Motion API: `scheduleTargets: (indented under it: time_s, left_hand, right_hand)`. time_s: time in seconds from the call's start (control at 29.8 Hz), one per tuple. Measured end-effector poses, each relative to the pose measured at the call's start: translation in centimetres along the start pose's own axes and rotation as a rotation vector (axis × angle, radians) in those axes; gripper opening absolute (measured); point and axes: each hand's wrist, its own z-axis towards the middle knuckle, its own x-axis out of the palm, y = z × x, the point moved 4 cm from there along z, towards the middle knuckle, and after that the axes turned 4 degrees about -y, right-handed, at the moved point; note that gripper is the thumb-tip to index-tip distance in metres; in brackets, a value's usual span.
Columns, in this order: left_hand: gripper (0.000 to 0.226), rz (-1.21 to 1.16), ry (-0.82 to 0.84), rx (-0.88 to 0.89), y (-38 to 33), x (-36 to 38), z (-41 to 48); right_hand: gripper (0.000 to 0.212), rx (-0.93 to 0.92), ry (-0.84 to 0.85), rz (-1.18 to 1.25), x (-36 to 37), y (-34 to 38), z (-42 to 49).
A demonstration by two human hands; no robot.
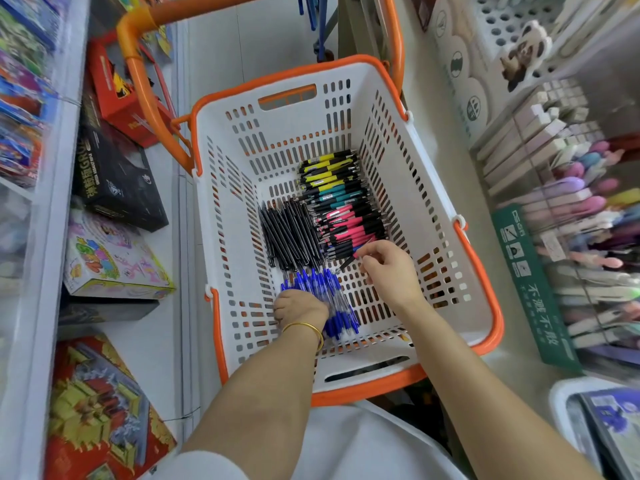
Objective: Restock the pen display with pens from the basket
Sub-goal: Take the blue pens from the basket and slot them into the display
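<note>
— Where are the pens?
— In the white basket [346, 109] with the orange rim. Blue pens [341, 308] lie at its near end, black pens [291, 233] just beyond them, and pink pens [349, 223], teal pens [337, 195] and yellow pens [329, 166] are stacked toward the far right.
— And the hands?
— The left hand [299, 308] is on the blue pens, fingers curled round the bunch. The right hand [391, 268] pinches a single dark pen [348, 263] between thumb and forefinger, near the pink pens.
— The display?
— The pen display [588, 209] stands at the right, blurred, apart from both hands.
</note>
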Motion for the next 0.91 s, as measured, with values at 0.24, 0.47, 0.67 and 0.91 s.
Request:
scheduleTargets:
  time_s: [0.24, 0.47, 0.67, 0.91]
  left_hand:
    - [0.09, -0.033, 0.036, 0.03, 0.4, 0.6, 1.2]
    - [0.061, -0.042, 0.082, 0.046, 0.7, 1.1, 2.0]
    - [0.053, -0.205, 0.08, -0.012, 1.6, 2.6, 3.5]
    - [0.036, -0.456, 0.117, 0.015, 1.6, 0.7, 1.6]
  right_hand:
    - [0.021, 0.006, 0.015, -0.032, -0.2, 0.3, -0.2]
    - [0.021, 0.016, 0.031, -0.038, -0.1, 0.4, -0.2]
    - [0.021, 0.035, 0.04, -0.018, -0.1, 0.2, -0.4]
    - [0.02, 0.04, 0.047, -0.018, -0.3, 0.4, -0.4]
